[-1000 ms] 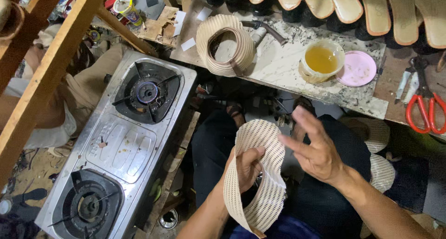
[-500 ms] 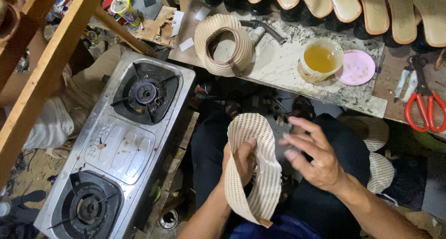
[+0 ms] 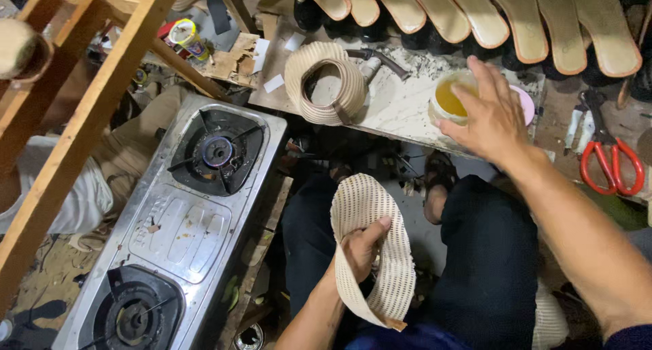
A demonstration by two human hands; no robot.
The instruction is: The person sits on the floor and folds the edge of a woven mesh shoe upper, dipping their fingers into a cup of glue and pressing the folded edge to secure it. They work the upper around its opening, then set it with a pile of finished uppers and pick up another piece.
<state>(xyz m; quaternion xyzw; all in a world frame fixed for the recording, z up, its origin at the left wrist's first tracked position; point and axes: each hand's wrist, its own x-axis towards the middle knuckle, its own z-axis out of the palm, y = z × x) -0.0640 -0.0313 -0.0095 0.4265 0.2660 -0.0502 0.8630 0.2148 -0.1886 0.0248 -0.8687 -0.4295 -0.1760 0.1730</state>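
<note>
My left hand [image 3: 362,249] grips a cream woven mesh shoe upper [image 3: 380,251], curved into a loop over my lap. My right hand [image 3: 485,115] reaches out over the stone slab [image 3: 394,105], fingers spread, hovering at a white cup of yellow liquid [image 3: 449,98] and partly covering it. A pink lid [image 3: 526,105] peeks out behind that hand. A second woven upper [image 3: 326,81] lies curled on the slab to the left of the cup.
A steel two-burner gas stove [image 3: 183,228] stands at my left. A wooden frame [image 3: 88,119] crosses the upper left. Tan insoles [image 3: 475,17] line the top edge. Red-handled scissors [image 3: 611,163] lie at the right, a hammer [image 3: 380,58] beside the curled upper.
My right hand has left the woven upper and moved up to the cup of yellow liquid. My left hand alone keeps hold of the upper.
</note>
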